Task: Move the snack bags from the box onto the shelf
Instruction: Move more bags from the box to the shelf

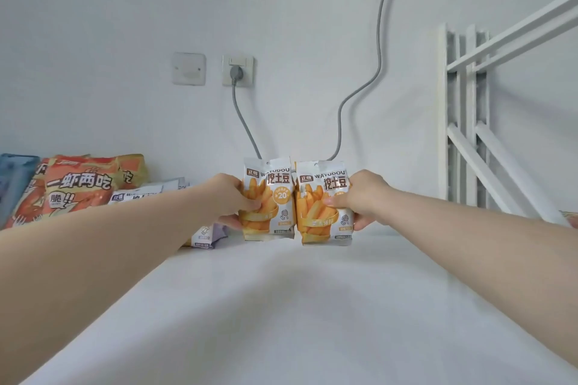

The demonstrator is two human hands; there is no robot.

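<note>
White shelf [312,306], far end: my left hand [231,194] grips left fries bag [278,212] upright; my right hand [366,197] grips right fries bag [316,216], edges touching.

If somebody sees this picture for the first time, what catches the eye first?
Two matching yellow bags stand out at centre, upright side by side: the left snack bag in the left hand, the right snack bag in the right hand, at the back of the white shelf. Then the big orange bag at far left.
</note>
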